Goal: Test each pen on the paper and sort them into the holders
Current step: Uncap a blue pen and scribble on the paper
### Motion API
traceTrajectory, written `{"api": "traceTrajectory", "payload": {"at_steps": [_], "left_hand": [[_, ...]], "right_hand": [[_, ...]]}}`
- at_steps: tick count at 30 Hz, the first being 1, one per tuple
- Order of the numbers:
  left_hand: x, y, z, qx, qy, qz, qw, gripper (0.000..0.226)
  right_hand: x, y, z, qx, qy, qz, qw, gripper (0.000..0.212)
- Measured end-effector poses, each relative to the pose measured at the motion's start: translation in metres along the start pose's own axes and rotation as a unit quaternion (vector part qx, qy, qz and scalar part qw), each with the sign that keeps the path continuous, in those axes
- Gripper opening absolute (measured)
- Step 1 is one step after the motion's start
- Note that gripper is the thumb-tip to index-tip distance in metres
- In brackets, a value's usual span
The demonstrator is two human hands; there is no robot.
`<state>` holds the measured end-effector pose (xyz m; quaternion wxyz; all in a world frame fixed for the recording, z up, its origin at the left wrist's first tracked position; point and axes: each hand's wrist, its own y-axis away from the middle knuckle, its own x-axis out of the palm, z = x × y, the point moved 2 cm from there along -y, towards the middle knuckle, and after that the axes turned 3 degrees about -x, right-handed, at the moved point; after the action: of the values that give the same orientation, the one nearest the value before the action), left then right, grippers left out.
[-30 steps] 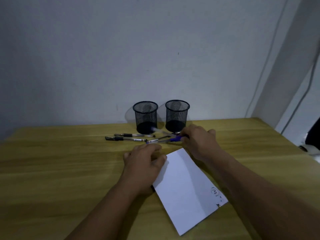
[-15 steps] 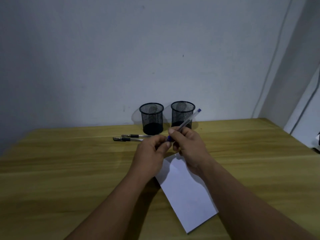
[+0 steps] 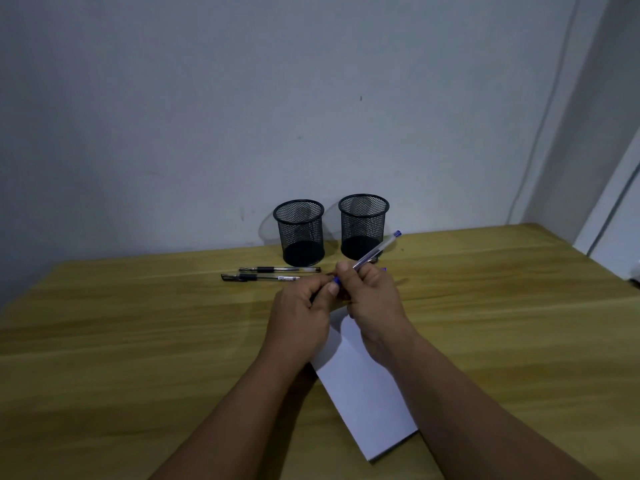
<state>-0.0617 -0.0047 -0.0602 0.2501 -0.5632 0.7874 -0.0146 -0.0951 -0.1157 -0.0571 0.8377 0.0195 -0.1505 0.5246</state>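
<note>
A: Where's the pen (image 3: 375, 251)?

B: Lifted above the paper (image 3: 363, 393), slanting up towards the right holder (image 3: 363, 221). The right hand (image 3: 372, 299) has its grip closed round the barrel; the left hand (image 3: 301, 317) pinches the blue cap end.

A: How will it handle?

B: Light, stiff, smooth plastic, I'd judge, so likely to slip. Best held low on the barrel, near the tip, while the cap is pulled straight off.

A: The rest?

B: Two black pens (image 3: 263, 278) lie on the table (image 3: 138, 341) before the left holder (image 3: 299, 232). Both holders look empty.

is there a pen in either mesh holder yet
No, both the left holder and the right holder show nothing inside through the mesh.
</note>
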Motion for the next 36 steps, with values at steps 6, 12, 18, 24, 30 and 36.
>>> {"api": "traceTrajectory", "payload": {"at_steps": [6,12,18,24,30,36], "left_hand": [[-0.003,0.004,0.004,-0.009,0.047,0.027,0.998,0.02],[-0.009,-0.003,0.012,-0.04,-0.106,-0.054,0.992,0.022],[-0.022,-0.012,0.021,-0.129,-0.226,-0.071,0.963,0.015],[-0.023,-0.014,0.025,-0.136,-0.303,-0.092,0.939,0.016],[-0.03,0.007,0.012,-0.077,-0.257,-0.069,0.961,0.022],[-0.032,0.052,0.005,-0.018,-0.32,0.053,0.946,0.048]], "right_hand": [[-0.015,-0.005,0.005,0.032,-0.046,-0.007,0.998,0.025],[-0.016,-0.007,0.004,0.003,-0.05,-0.012,0.999,0.019],[-0.014,-0.005,0.006,-0.047,0.087,0.012,0.995,0.008],[-0.013,0.0,-0.012,-0.106,0.211,-0.006,0.972,0.008],[-0.021,0.0,-0.013,-0.116,0.252,0.033,0.96,0.008],[-0.023,0.003,0.012,-0.095,0.294,0.077,0.948,0.014]]}}
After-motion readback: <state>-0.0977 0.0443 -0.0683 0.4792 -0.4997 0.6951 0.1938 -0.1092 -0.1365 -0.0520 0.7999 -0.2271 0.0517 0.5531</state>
